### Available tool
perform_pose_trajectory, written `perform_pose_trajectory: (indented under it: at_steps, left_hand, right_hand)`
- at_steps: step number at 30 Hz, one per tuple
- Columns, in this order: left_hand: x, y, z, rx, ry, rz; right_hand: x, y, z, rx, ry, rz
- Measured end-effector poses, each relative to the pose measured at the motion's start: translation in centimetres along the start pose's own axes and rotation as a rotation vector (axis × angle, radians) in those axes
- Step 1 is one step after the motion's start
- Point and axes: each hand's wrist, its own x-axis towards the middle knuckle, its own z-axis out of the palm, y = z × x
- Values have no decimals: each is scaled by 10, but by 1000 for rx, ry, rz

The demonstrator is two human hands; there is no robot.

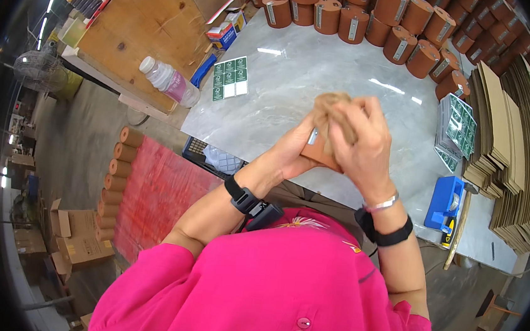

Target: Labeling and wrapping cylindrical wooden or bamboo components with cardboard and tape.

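Observation:
My left hand [292, 152] is wrapped round a small reddish-brown pot [319, 156] with a metal strip on it. Bunched in my right hand [367, 149] is a tan cloth [332, 103], pressed against the top of the pot. The hands and the cloth hide most of the pot. Both hands are above the near edge of a grey marbled table [269, 112]. Similar reddish-brown pots [327, 14] with metal strips stand stacked along the table's far side.
Left on the table are a green sticker sheet [231, 78] and a plastic bottle [170, 83]. To the right lie more sticker sheets [460, 127], stacked cardboard pieces [502, 123], a blue tape dispenser [443, 203] and a wooden-handled hammer [459, 233]. A red board [158, 200] is at lower left.

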Motion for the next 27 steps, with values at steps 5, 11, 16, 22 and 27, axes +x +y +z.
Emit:
perform_pose_trajectory:
  at_steps: [5,11,16,22,27]
  left_hand:
    - [2,-6,-17,-103,-139,-32]
    - [-3,4,-41,-324,-108,-32]
    - [-8,9,-42,-111,-13,57]
    - [-3,10,-42,-245,9,39]
    - [0,3,-25,-88,33,57]
  right_hand:
    - [10,53,-12,-64,131,170]
    - [-22,55,-40,-147,138,282]
    - [-71,63,-54,-351,-9,335]
    - [-112,59,-56,-333,-287,316]
    - [-68,16,-35,27,-14,243]
